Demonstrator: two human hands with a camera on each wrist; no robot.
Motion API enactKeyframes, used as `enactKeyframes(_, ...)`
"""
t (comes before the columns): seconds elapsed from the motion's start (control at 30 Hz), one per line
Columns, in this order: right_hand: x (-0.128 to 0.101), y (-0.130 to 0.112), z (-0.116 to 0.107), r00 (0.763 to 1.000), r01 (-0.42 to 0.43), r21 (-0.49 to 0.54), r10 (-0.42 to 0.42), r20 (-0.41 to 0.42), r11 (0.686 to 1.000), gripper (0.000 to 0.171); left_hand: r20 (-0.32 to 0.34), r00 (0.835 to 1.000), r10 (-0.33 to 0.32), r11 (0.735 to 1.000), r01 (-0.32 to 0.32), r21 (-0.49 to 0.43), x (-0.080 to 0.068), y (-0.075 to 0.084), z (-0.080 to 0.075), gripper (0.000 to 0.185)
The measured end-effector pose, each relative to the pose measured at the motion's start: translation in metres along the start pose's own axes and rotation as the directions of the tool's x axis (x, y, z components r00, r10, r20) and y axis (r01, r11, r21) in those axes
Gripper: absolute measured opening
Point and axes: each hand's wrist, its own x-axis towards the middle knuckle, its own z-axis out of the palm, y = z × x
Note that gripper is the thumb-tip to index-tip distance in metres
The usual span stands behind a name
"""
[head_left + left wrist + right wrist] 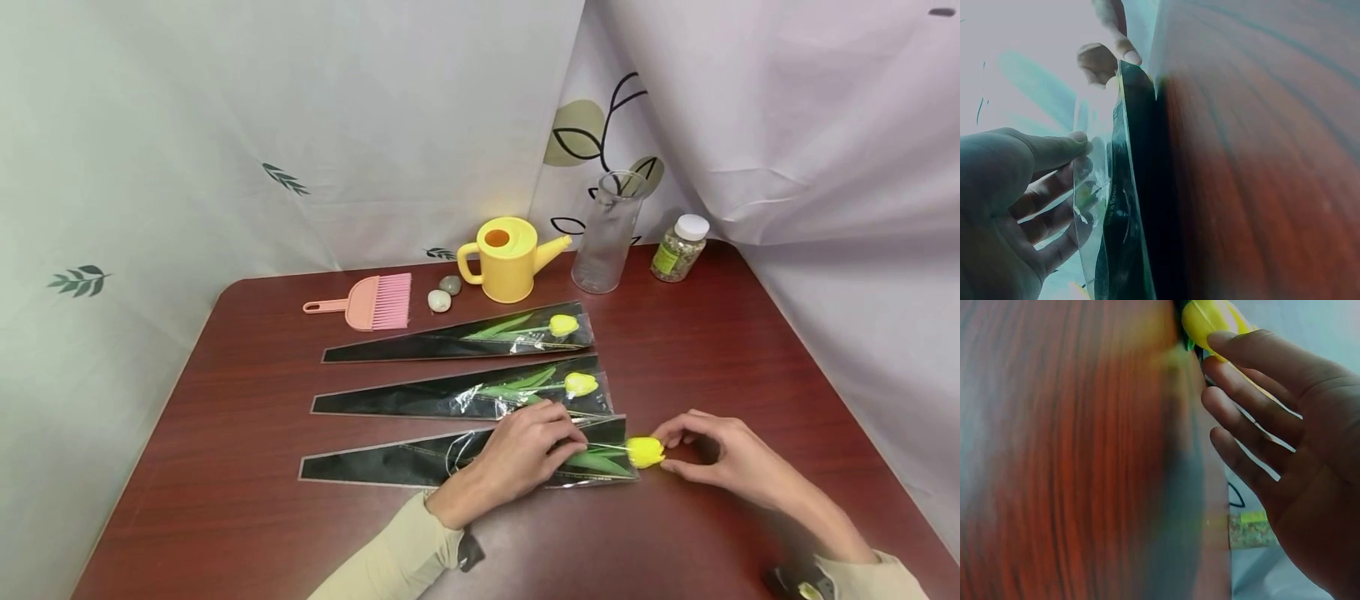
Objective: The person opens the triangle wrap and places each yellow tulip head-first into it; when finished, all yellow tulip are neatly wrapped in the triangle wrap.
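A yellow tulip (645, 452) pokes its bloom past the open end of the nearest flower sleeve (367, 463), which has a black back and a clear front. Its green leaves are still inside the sleeve. My right hand (731, 454) pinches the bloom between thumb and fingers, as the yellow petals (1200, 322) in the right wrist view also show. With thumb and fingertips my left hand (521, 450) pinches the clear film (1088, 187) near the sleeve's mouth. The film stands away from the black backing in the left wrist view.
Two more sleeves, the middle one (375, 404) and the far one (390, 347), each hold a yellow tulip. Along the back are a pink brush with dustpan (362, 303), two stones (439, 301), a yellow watering can (507, 267), a glass vase (603, 250) and a white-capped jar (678, 250).
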Motion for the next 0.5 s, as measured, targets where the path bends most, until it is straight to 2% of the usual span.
enactKeyframes(0.17,0.01,-0.011,0.008,1.0,0.005,0.066,-0.004,-0.007,0.998,0.042,-0.021,0.999,0.038,0.999,-0.038,-0.006,0.001,0.002,-0.001,0.007)
enactKeyframes(0.3,0.012,-0.011,0.017,1.0,-0.018,0.133,0.015,0.024,0.991,0.036,-0.043,0.998,0.056,0.998,-0.057,-0.016,0.003,0.004,-0.003,0.006)
enactKeyframes(0.5,0.01,-0.01,0.028,0.992,-0.114,0.209,0.099,0.078,0.971,0.024,-0.031,0.996,0.085,0.996,-0.085,0.011,0.004,0.004,-0.004,0.007)
